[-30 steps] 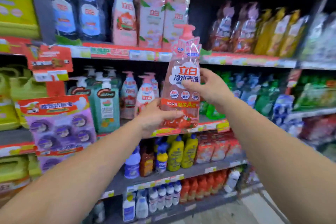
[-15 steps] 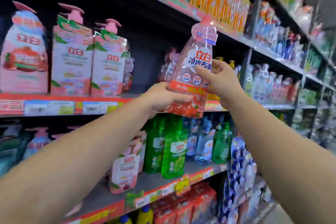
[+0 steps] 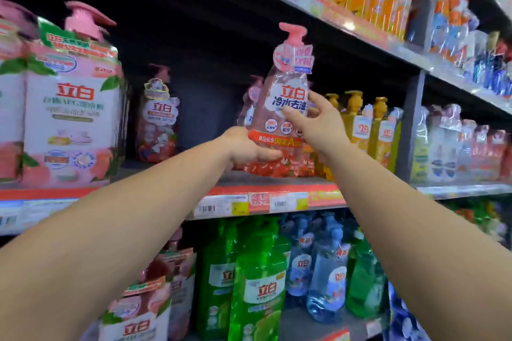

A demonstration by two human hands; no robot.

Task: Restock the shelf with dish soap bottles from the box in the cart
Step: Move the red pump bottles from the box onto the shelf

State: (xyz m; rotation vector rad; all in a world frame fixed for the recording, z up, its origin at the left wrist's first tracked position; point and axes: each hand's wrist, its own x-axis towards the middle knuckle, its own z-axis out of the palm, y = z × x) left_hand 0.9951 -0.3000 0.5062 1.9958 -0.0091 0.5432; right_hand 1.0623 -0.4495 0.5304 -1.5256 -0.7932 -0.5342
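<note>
Pink bottle point(image 3: 279, 108) upright at the shelf point(image 3: 266, 188) edge, gripped by left hand point(image 3: 246, 147) low and right hand point(image 3: 318, 127) mid-label — nearly placed, not released; gaps beside it suggest more restocking.

Bottle point(image 3: 285, 108) base hidden behind hands; pink packs point(image 3: 66, 108) cut off at left edge; far-right stock blurred.

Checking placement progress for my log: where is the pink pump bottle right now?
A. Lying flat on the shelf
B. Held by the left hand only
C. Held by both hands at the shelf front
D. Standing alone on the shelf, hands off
C: the left hand grips the bottle low, the right hand its label side.
</note>
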